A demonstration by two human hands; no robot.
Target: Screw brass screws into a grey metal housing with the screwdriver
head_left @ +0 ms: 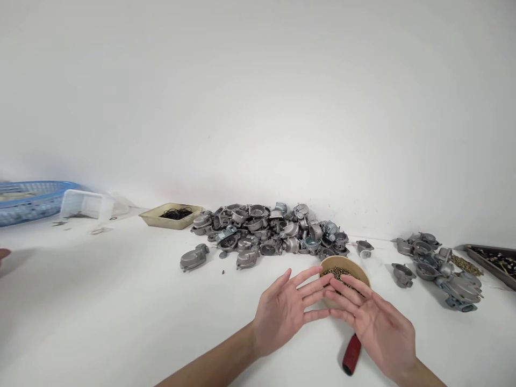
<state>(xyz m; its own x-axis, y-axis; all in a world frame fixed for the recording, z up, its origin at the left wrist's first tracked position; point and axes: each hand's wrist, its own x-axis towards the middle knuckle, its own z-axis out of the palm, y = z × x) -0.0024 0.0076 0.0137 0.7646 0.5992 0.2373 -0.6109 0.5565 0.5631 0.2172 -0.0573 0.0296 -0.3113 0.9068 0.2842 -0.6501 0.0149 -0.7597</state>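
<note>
You hold both hands bare and spread over the worktop (121,312), palms turned up toward you, with nothing in the left hand (284,314) or the right hand (382,328); their fingertips meet or cross in view, and you cannot tell from here whether they really touch. The step in hand reads as a pause between grips, since neither hand is working on anything. Just beyond your fingertips, partly hidden by them, stands the round bowl (342,260) of small metal pieces (337,272). The red handle (352,356) lies below the fingers of your right hand, its far end covered by that hand. Beyond and to the left of your hands is the heap of grey metal housings (258,228), and more housings (459,287) lie off to the right of your right hand. Any pick-up from here calls for parting the hands and curling the fingers; for the handle, your right hand would need to lower and close around it.
</note>
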